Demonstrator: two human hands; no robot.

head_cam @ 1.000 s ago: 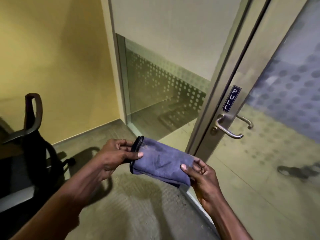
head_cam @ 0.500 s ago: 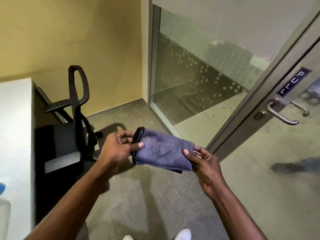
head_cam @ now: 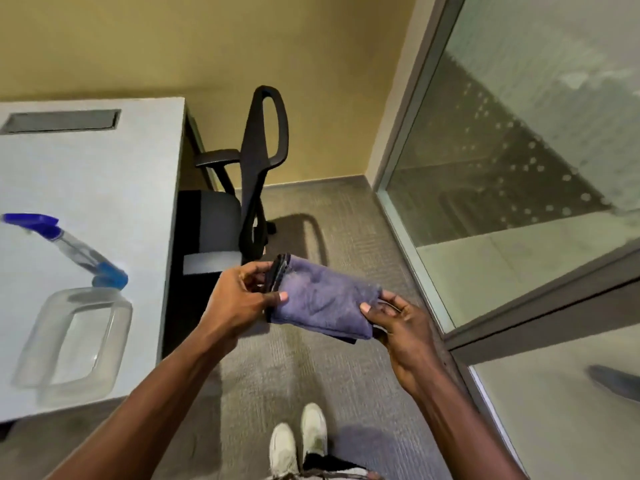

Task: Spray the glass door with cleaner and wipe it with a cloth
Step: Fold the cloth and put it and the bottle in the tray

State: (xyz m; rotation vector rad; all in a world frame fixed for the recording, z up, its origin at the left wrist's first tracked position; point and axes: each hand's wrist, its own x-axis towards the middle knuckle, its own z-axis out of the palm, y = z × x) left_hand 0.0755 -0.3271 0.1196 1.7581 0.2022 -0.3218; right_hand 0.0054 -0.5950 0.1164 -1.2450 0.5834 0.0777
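We've got both forearms reaching in from the near edge, bare, angled toward each other so the hands meet about mid-scene. Our left hand sits a bit farther and higher, thumb laid flat across the top of the cloth, fingers curled round its left end. Our right hand is lower and to the right, wrist bent, thumb on top and the other fingers tucked underneath, pinching the right end. Hands are apart, not touching each other. Both feet show at the near edge, between the arms.
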